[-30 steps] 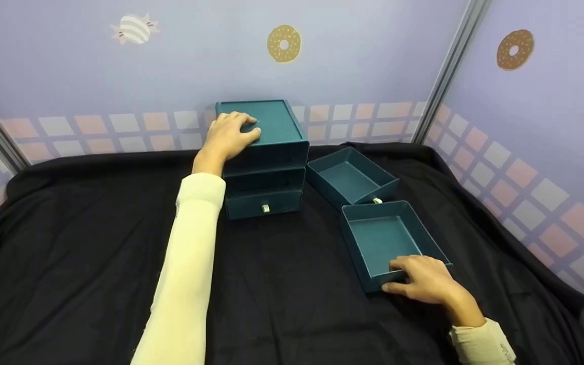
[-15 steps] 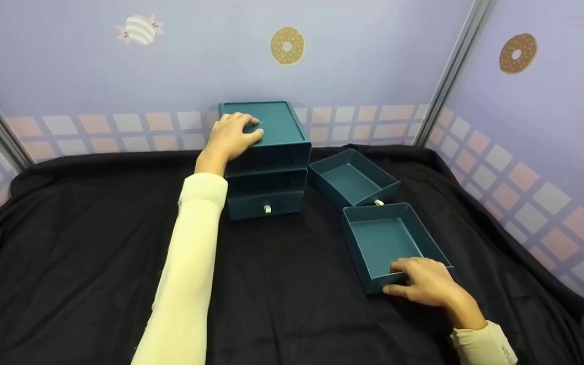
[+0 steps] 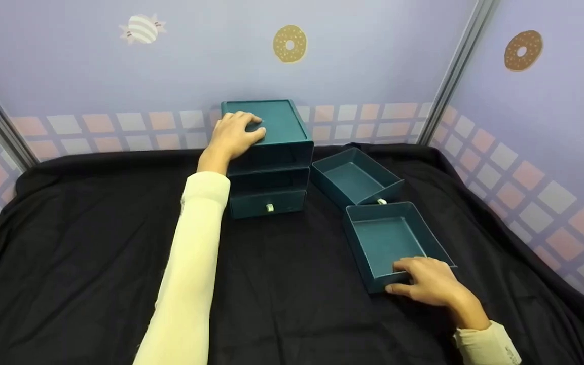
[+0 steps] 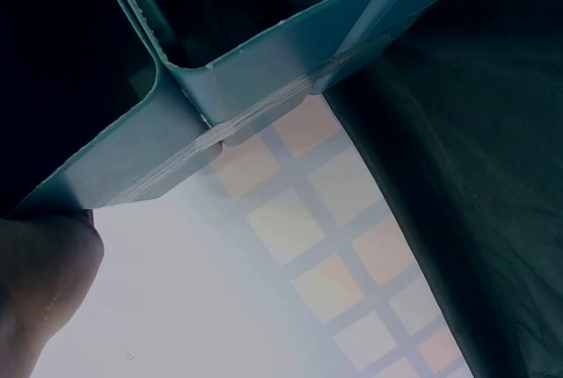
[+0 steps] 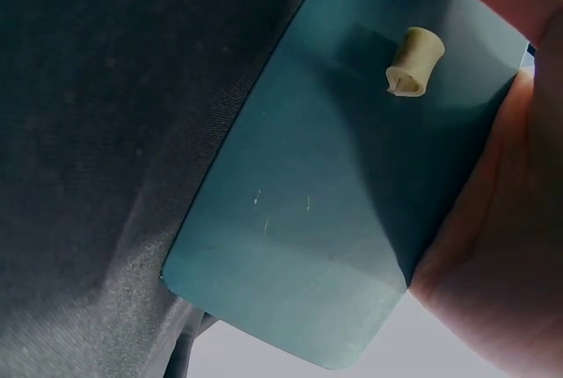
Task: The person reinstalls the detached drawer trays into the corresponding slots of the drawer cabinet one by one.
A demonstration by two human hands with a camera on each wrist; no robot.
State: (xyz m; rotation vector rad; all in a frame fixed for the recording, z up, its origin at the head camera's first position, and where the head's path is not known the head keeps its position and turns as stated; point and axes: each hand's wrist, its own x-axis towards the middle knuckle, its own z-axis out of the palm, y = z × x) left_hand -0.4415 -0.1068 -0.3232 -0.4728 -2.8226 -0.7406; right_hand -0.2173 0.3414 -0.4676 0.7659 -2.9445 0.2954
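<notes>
A dark teal drawer cabinet [image 3: 287,121] stands against the back wall, its upper two slots without drawers. My left hand [image 3: 233,134] rests on the cabinet's top near the left front edge. In the left wrist view, part of that hand [image 4: 44,277] shows beside the slot walls. At the lower right, my right hand [image 3: 426,281] holds the front wall of a loose drawer [image 3: 386,243], thumb outside and fingers over the rim. The right wrist view shows this drawer's front panel [image 5: 290,237] with a cream loop pull [image 5: 415,61].
A second loose drawer [image 3: 355,177] lies turned at an angle behind the held one, close to the cabinet's right side. The bottom drawer [image 3: 289,202] sits in the cabinet. Black cloth [image 3: 94,253] covers the table, with patterned walls behind and at the sides.
</notes>
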